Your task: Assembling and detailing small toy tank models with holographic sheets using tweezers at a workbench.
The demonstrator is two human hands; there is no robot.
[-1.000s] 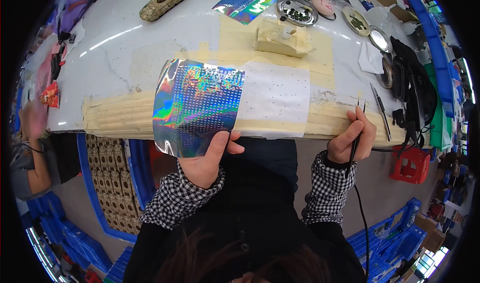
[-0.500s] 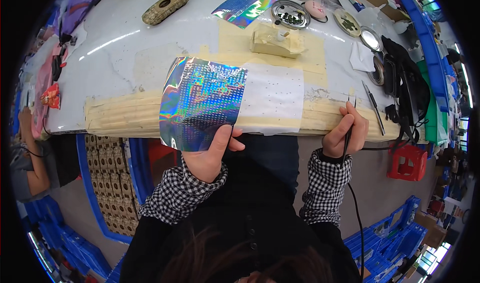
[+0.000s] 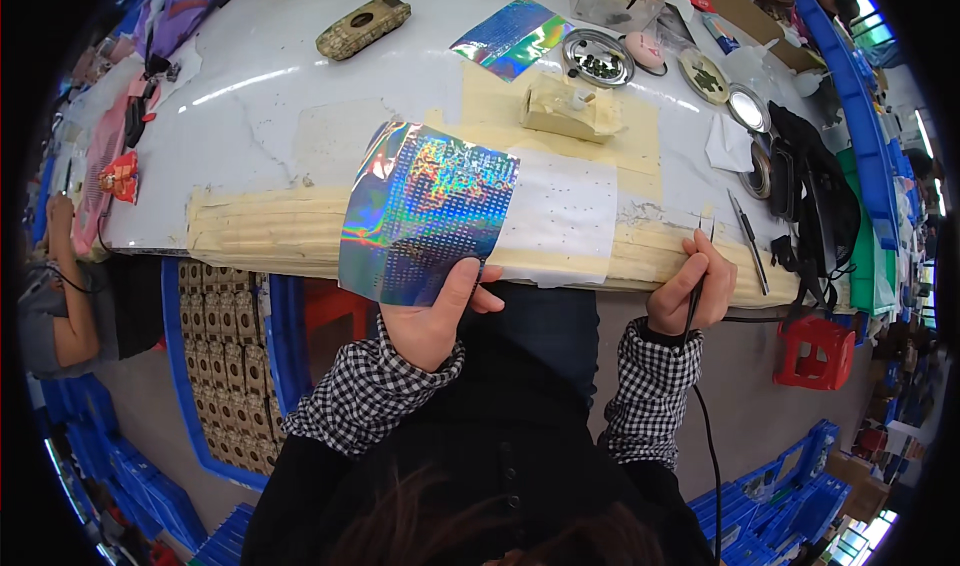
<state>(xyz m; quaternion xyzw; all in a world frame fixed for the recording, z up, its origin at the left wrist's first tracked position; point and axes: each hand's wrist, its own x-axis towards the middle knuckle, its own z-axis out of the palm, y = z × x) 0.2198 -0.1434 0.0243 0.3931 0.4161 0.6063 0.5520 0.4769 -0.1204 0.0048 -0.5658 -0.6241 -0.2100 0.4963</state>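
Observation:
My left hand [image 3: 428, 328] is closed on the lower edge of a shiny holographic sheet [image 3: 425, 216], thumb on top, fingers mostly hidden beneath. Rows of small rectangular marks cover the sheet. It overlaps a white sheet [image 3: 560, 216] with small dark specks, which lies at the table's near edge. My right hand [image 3: 695, 288] pinches a pair of dark tweezers [image 3: 705, 228], tips pointing up and apart, to the right of the white sheet. A black cord runs down from that hand.
A tape-covered block [image 3: 570, 111], a second holographic sheet [image 3: 510, 38] and a metal dish [image 3: 598, 58] of small dark parts sit farther back. A camouflage case [image 3: 363, 28] is far left. A pen-like knife [image 3: 748, 241] lies right; a blue crate [image 3: 225, 366] of cases stands below left.
The view has shifted slightly, so the table things appear a little lower and farther right. Both hands keep their hold; the holographic sheet is tilted a bit more.

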